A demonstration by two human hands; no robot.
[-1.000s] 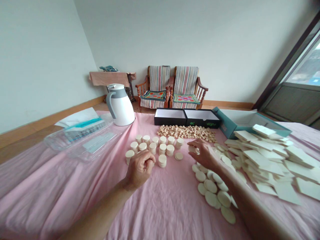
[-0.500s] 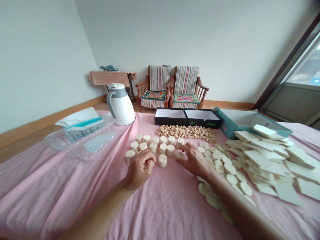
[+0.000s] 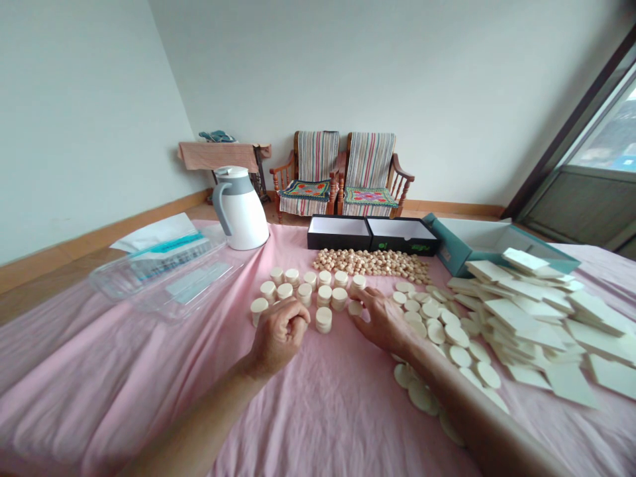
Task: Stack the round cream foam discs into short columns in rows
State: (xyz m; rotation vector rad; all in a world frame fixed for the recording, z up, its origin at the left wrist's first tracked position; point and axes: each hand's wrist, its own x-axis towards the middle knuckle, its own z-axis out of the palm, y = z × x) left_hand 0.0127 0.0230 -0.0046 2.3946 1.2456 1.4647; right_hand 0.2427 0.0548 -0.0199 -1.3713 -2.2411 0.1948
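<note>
Head view: your right hand (image 3: 382, 320) has come in from the loose discs (image 3: 460, 356) on your right to the low pile (image 3: 354, 307), which a second ago lay free of your fingers. Now its thumb and fingertips curve around that pile, parted from each other; whether they pinch a disc or merely rest against it, you cannot tell from here. The move suggests that discs are being carried across and set on this pile, which looks lower than its neighbours and so seems unfinished.

Your left hand (image 3: 279, 334) has stayed put, fingers curled closed above the pink cloth (image 3: 318, 404); whether it holds anything inside cannot be told. It sits between the front stack (image 3: 324, 318) and the leftmost stack (image 3: 259, 306), partly covering the latter. The other stacks stand upright in uneven rows behind, and none appears to have shifted.

Beyond them lie the wooden beads (image 3: 368, 260), spread in front of two black boxes (image 3: 338, 241). The square tiles (image 3: 521, 317) are heaped past the loose discs, near the teal box (image 3: 453, 255). Your right forearm hides some of the nearer discs.
</note>
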